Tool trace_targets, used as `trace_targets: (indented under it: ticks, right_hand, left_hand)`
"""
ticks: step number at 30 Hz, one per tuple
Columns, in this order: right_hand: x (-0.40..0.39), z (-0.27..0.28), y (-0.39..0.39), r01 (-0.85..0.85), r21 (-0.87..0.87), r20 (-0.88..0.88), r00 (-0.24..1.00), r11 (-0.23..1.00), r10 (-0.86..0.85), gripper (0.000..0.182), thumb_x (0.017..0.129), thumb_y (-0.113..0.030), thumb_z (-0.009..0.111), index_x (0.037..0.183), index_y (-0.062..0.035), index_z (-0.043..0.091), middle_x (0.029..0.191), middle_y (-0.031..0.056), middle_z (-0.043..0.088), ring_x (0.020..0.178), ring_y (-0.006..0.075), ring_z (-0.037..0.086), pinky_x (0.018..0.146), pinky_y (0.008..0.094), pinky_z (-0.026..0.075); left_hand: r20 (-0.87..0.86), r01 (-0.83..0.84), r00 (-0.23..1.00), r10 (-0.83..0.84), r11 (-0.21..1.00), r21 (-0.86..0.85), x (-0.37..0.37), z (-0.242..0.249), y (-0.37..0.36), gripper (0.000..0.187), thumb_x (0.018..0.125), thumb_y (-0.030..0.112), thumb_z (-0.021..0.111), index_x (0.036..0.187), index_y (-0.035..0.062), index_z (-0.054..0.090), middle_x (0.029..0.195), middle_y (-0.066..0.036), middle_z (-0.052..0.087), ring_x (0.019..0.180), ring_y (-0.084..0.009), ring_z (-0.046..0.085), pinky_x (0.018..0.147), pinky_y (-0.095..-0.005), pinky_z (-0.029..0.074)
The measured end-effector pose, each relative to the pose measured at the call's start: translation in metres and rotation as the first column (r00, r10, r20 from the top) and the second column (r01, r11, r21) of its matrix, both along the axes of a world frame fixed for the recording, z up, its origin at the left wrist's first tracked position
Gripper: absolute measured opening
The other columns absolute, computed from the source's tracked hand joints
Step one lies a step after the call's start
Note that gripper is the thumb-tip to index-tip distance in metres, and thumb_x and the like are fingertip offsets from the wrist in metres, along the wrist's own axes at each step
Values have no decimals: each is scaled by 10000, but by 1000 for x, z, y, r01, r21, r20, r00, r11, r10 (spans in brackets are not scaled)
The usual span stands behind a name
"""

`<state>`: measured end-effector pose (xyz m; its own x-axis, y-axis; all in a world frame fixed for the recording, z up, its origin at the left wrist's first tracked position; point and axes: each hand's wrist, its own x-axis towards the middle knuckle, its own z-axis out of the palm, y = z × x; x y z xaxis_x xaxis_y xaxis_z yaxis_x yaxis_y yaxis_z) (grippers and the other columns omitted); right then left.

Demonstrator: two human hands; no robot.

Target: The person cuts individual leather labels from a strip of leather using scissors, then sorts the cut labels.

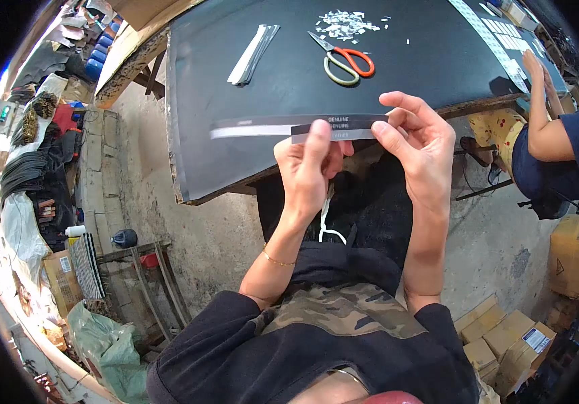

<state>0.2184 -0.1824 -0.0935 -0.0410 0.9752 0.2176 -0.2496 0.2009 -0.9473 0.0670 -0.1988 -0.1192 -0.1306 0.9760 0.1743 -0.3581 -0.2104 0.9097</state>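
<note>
My left hand (pixel 308 160) pinches several dark label strips (pixel 340 126) between thumb and fingers, above the table's near edge. White "GENUINE" lettering shows on them, and a whitish length reaches out to the left, slightly blurred. At the strips' right end, the thumb and a finger of my right hand (pixel 421 145) are closed on them, with its other fingers raised. Beyond my hands lie scissors (pixel 343 62) with one orange and one pale handle, blades slightly apart. A bundle of long white and dark strips (pixel 254 54) lies left of the scissors.
Small cut pieces (pixel 346 25) are heaped at the back of the black table (pixel 222 101). At right, a co-worker (pixel 559 145) reaches over white pieces (pixel 505 34) on the same table. Cardboard boxes (pixel 505 337) stand low right; a wooden frame (pixel 151 283) is at left.
</note>
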Motion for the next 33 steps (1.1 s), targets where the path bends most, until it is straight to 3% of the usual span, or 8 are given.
trace_targets:
  ticks: [3,9,16,22,23,25,30,33]
  right_hand:
    - [-2,-1,0,8,-12,-17,1000,1000,-9,296,781,36,682,1069,18,614,740,-7,587,707,39,531,688,187,440]
    - [-5,-2,4,-12,-32,1,1000,999,12,278,782,30,685,1052,20,619,745,-7,586,704,40,531,677,188,446]
    - [-10,-2,4,-13,-41,24,1000,999,14,268,780,32,688,1040,18,623,738,-14,574,700,38,526,678,186,447]
    - [-14,-10,5,-12,-17,-54,999,1000,11,260,774,41,692,1025,22,627,743,-16,578,699,32,525,671,186,437]
    - [-15,-11,5,-11,-15,-53,999,1000,10,260,774,41,692,1025,22,627,743,-16,578,699,32,525,671,186,437]
    - [-17,-13,4,-12,-22,-72,997,1000,10,255,773,47,690,1019,22,628,741,-16,576,701,30,524,663,184,431]
    - [-17,-11,4,16,-34,-68,998,999,-18,252,776,42,689,1019,25,625,736,-17,570,702,31,523,664,183,431]
    - [-15,-13,6,4,-41,-68,998,999,-7,249,779,37,688,1020,27,624,735,-15,570,701,34,524,665,184,434]
  left_hand:
    - [64,24,998,-26,999,30,-8,1,1,332,958,241,502,783,-22,605,634,-77,595,442,-79,425,395,-218,287]
    - [-122,-152,980,157,987,45,-14,-2,2,348,950,222,528,690,-4,575,617,-90,593,417,-81,425,395,-215,310]
    - [-130,-183,973,191,981,68,-15,-4,1,364,951,233,530,671,3,563,606,-86,584,418,-85,424,401,-217,318]
    - [131,31,990,-45,994,107,-10,-6,4,343,945,263,541,804,-39,625,628,-24,559,513,-44,444,443,-200,304]
    - [132,32,990,-47,994,109,-8,-6,4,343,945,263,541,804,-39,625,628,-24,559,513,-44,444,443,-200,304]
    - [-129,-14,991,20,999,45,-1,0,4,316,944,238,535,834,-42,632,607,-9,541,499,-46,438,442,-198,316]
    - [96,-37,995,34,999,30,-11,2,6,289,949,216,523,916,-51,629,643,-43,570,484,-60,451,429,-196,335]
    - [75,-115,991,114,993,12,-18,3,9,320,959,237,489,888,-52,606,641,-92,586,457,-115,471,430,-240,368]
